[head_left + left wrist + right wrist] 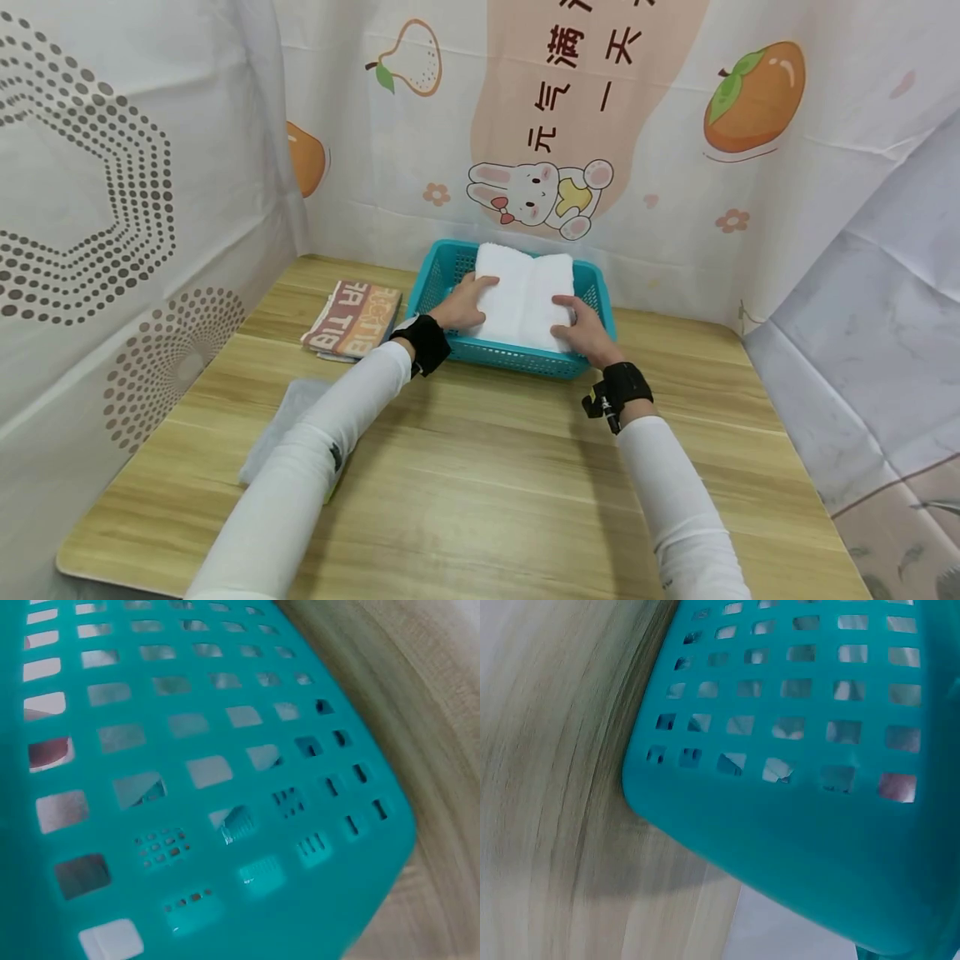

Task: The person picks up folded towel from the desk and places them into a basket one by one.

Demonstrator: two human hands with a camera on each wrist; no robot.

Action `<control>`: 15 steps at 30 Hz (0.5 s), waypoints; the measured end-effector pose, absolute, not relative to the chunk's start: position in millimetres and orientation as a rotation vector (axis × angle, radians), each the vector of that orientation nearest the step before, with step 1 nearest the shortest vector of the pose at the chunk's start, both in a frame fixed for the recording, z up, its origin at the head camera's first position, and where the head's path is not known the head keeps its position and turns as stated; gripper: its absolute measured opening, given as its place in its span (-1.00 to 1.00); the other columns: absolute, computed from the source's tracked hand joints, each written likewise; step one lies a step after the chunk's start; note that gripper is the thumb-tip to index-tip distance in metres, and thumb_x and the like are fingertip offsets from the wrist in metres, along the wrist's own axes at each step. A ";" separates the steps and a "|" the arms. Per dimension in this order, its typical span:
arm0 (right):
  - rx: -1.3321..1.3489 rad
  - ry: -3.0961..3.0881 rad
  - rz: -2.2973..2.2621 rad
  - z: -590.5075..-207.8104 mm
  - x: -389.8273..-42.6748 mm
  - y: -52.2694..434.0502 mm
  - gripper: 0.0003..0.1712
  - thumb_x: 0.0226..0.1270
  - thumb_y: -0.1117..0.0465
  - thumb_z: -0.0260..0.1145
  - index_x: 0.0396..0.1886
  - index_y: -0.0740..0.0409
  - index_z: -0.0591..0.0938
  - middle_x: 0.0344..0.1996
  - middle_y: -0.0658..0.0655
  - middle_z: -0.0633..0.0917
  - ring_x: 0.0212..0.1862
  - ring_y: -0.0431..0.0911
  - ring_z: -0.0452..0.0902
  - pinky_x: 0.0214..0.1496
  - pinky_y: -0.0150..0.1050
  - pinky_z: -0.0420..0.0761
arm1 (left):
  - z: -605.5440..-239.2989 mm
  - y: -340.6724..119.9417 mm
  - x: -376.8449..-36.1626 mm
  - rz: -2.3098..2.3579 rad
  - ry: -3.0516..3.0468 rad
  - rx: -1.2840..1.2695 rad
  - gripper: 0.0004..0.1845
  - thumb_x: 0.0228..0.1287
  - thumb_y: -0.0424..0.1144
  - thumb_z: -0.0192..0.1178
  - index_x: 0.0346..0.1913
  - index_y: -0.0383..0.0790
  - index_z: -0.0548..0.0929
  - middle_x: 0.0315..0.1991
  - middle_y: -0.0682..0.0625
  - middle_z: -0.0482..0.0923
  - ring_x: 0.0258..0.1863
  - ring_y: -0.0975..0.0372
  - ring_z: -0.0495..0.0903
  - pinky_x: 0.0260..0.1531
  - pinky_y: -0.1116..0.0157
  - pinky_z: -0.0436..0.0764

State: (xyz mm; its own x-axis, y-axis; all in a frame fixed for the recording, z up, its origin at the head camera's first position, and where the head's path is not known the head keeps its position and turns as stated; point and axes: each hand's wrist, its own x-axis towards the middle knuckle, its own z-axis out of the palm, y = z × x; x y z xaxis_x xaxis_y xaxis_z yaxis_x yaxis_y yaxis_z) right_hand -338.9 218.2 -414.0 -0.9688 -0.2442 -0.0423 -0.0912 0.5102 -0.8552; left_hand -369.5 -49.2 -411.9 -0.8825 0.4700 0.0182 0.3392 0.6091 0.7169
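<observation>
Both hands, left (pixel 462 306) and right (pixel 587 332), press flat on the white towel (pixel 522 300) in the basket (pixel 450 265); even pressure should seat it level.

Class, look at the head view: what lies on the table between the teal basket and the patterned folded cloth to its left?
Nothing: bare wooden table separates the teal basket from the patterned cloth, as the head view shows.

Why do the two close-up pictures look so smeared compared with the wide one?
Head view: evenly lit and sharp, soft shadows under the arms. Left wrist view: teal basket fills the frame, slightly blurred. Right wrist view: basket wall close, wooden table streaked with blur.
</observation>
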 end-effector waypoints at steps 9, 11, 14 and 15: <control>-0.286 2.591 -1.321 -416.2 -338.2 217.0 -0.32 0.49 0.37 0.09 0.54 0.28 0.16 0.54 0.34 0.07 0.52 0.19 -0.04 0.48 0.19 0.07 | -419.0 -47.0 -367.3 1.155 2.630 0.615 -0.29 0.35 -0.62 -0.10 0.54 -0.20 0.17 0.58 -0.32 -0.30 0.56 -0.06 -0.10 0.13 0.23 0.28; -0.287 2.597 -1.286 -416.1 -338.1 216.0 -0.32 0.50 0.36 0.07 0.55 0.29 0.14 0.54 0.35 0.07 0.51 0.20 -0.03 0.48 0.19 0.07 | -419.4 -46.8 -367.2 1.157 2.626 0.595 -0.31 0.37 -0.62 -0.10 0.53 -0.20 0.18 0.58 -0.32 -0.31 0.57 -0.06 -0.13 0.11 0.22 0.28; -0.281 2.598 -1.257 -415.3 -337.9 214.5 -0.32 0.51 0.36 0.05 0.56 0.29 0.12 0.54 0.35 0.06 0.47 0.20 0.03 0.46 0.17 0.12 | -421.0 -47.3 -369.7 1.168 2.613 0.587 -0.31 0.36 -0.61 -0.11 0.53 -0.19 0.20 0.58 -0.31 -0.33 0.58 -0.05 -0.19 0.14 0.20 0.29; -0.278 2.600 -1.246 -415.2 -338.2 214.0 -0.32 0.52 0.35 0.05 0.56 0.29 0.12 0.54 0.36 0.06 0.43 0.21 0.08 0.44 0.15 0.16 | -421.8 -47.5 -371.2 1.166 2.608 0.585 -0.32 0.36 -0.61 -0.12 0.53 -0.20 0.20 0.58 -0.31 -0.33 0.58 -0.05 -0.21 0.15 0.20 0.28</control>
